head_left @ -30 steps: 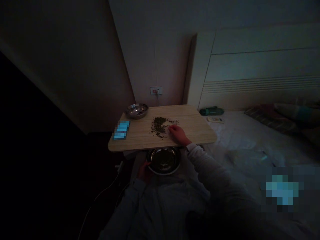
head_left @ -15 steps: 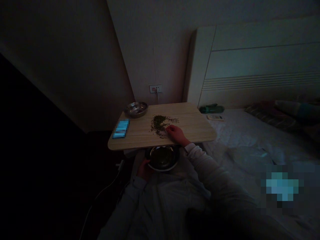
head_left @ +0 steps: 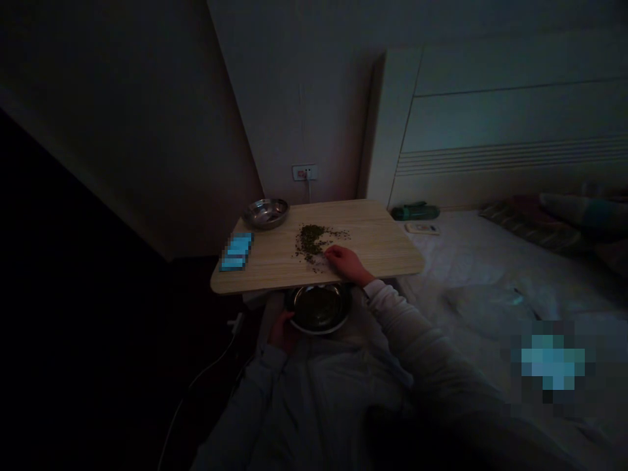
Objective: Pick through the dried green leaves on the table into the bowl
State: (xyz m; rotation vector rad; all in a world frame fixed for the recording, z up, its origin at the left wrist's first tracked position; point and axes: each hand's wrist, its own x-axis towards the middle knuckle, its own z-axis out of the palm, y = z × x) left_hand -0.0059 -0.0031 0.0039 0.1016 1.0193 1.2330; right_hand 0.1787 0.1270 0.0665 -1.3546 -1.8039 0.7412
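Small dark green grains [head_left: 311, 239], perhaps beans, lie scattered in a patch on a light wooden table [head_left: 377, 229]. At the patch's near right edge rests my right hand [head_left: 345, 261], its fingers drawn together in a pinch; what they hold, if anything, is too small to see. Below the table's front edge, over my lap, a shiny metal bowl [head_left: 320, 327] has dark contents that I cannot make out. My left hand [head_left: 283, 329] grips this bowl at its left rim, with most of the fingers hidden beneath.
Another metal bowl [head_left: 266, 214] stands at the table's back left corner, with a lit phone [head_left: 236, 252] in front of it. On the bed [head_left: 456, 255] to the right are a green bottle [head_left: 415, 212] and a pale remote [head_left: 422, 229]. A white cable [head_left: 196, 379] hangs at left.
My right hand has hardly moved at the edge of the grains. My left hand stays on the bowl, and the view has shifted slightly.
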